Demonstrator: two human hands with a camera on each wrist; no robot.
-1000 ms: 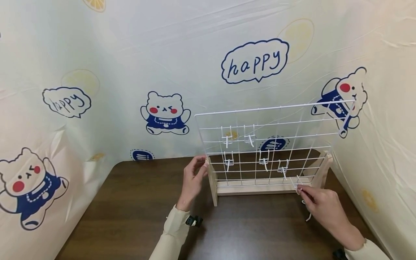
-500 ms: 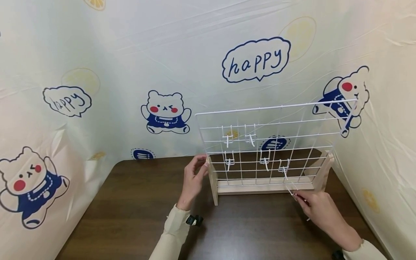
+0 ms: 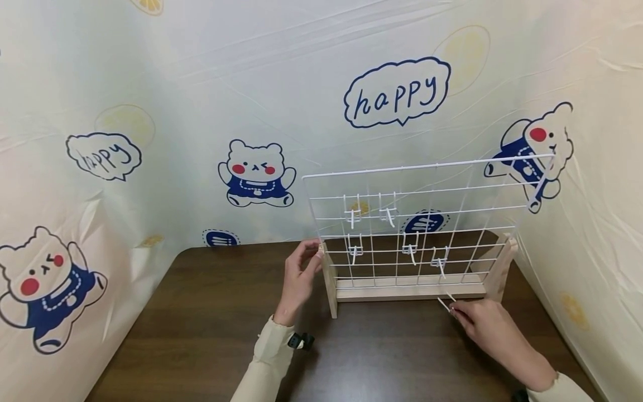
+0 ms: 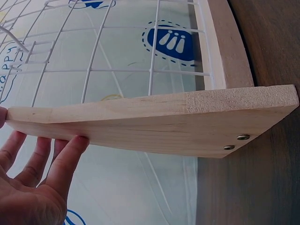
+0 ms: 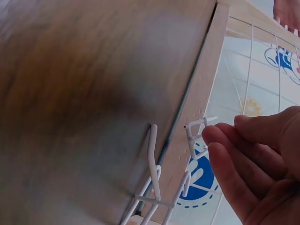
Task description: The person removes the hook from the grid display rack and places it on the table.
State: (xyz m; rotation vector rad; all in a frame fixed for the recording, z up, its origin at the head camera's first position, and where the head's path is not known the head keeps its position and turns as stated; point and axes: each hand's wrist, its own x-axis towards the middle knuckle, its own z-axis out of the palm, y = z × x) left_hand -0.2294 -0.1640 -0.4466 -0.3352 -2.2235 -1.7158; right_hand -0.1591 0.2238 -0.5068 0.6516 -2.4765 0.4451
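Observation:
A white wire grid rack [image 3: 396,262] on a wooden stand stands on the dark table. Several white hooks hang from its wires, one of them the hook [image 3: 355,251] at the left. My left hand [image 3: 300,282] grips the upper end of the wooden side panel [image 4: 140,124], fingers against its outer face. My right hand [image 3: 494,329] pinches a loose white wire hook [image 5: 197,136] in front of the low wooden bar [image 3: 402,291], its two prongs pointing left. The fingers cover the rest of that hook. Another white hook [image 5: 153,201] lies on the table near the bar, hidden in the head view.
The dark wooden table [image 3: 216,318] stretches out to the left and front of the rack. A printed cloth [image 3: 191,84] with bears and "happy" bubbles encloses the table at the back and sides.
My right hand has drawn the hook away from the grid's lower right, down and left, turning its prongs leftward. The hook on the table has become hidden behind that hand. My left hand stays put.

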